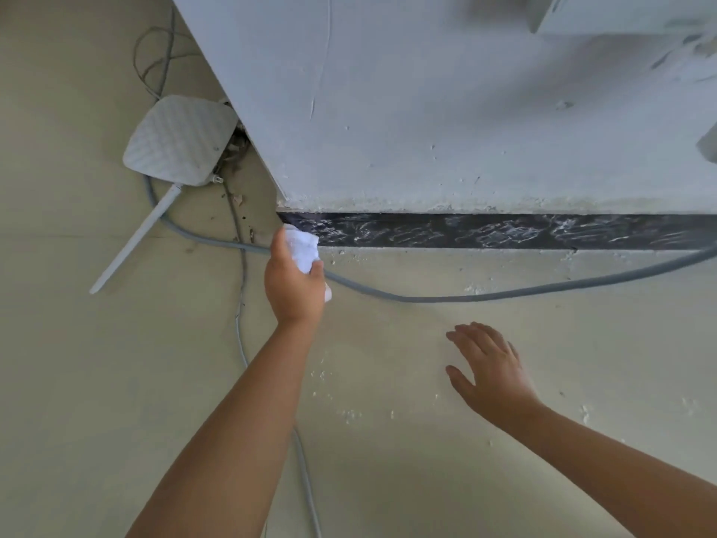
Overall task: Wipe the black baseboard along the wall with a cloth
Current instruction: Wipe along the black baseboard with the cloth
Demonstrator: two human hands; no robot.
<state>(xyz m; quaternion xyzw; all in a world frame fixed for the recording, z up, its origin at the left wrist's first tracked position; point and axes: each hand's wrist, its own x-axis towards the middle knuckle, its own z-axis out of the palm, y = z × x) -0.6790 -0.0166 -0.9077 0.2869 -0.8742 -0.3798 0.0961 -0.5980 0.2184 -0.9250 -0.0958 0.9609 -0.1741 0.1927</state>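
Note:
The black baseboard runs along the foot of the white wall, streaked with white smears and dust. My left hand grips a crumpled white cloth and holds it against the baseboard's left end, at the wall's corner. My right hand hovers over or rests on the floor in front of the wall, fingers spread and straight, holding nothing.
A white router with an antenna lies on the floor left of the corner. A thick grey cable curves across the floor under my left hand; thinner cables run toward me. White flecks dot the beige floor.

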